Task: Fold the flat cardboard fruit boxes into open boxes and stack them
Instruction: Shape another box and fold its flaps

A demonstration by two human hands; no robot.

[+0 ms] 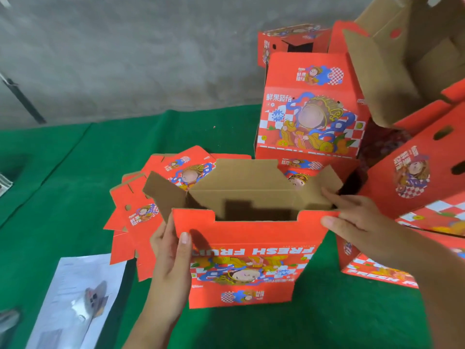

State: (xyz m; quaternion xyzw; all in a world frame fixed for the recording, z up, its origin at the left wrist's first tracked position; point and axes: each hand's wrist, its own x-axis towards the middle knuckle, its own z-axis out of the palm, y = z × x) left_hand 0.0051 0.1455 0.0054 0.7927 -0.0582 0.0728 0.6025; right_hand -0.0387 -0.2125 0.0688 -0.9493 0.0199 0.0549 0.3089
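Observation:
A red printed fruit box (251,263) stands opened up in front of me on the green cloth, upside down, its brown flaps sticking upward. My left hand (171,258) grips its left corner, thumb on the red front panel. My right hand (357,222) holds the right top corner, fingers reaching onto a brown side flap (317,190). Behind it lies a fanned pile of flat boxes (141,210). Folded boxes stand beyond: one upright box (309,107) and another red box (294,41) farther back.
More folded boxes lean and lie at the right (415,177), one with its brown inside open at top right (407,59). A white plastic sheet (75,298) lies at the lower left. A grey wall (125,59) rises behind the green cloth (63,172).

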